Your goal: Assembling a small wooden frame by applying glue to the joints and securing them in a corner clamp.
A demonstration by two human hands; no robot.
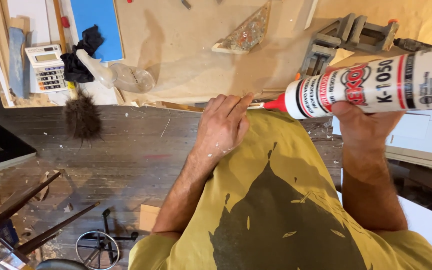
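Wooden workbench [186, 60] edge runs just past both hands, with open dusty board beyond. White plastic glue bottle [376, 82] with red nozzle is cut off at the frame's right; the right hand [363, 125] wraps it from below. Left hand [223, 125] pinches a thin wooden strip [181, 106], mostly hidden, nozzle tip beside its fingertips [246, 98].

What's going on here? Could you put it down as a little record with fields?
Setting: workbench seen from above, wooden floor below
Left hand: left hand presses a thin wooden strip at the bench edge
Right hand: right hand holds a white glue bottle, tipped sideways
Nozzle: red nozzle points at the strip, beside the left fingers
On the bench: calculator, clear spray bottle, grey corner clamp, triangular wood piece
Clothing: yellow shirt
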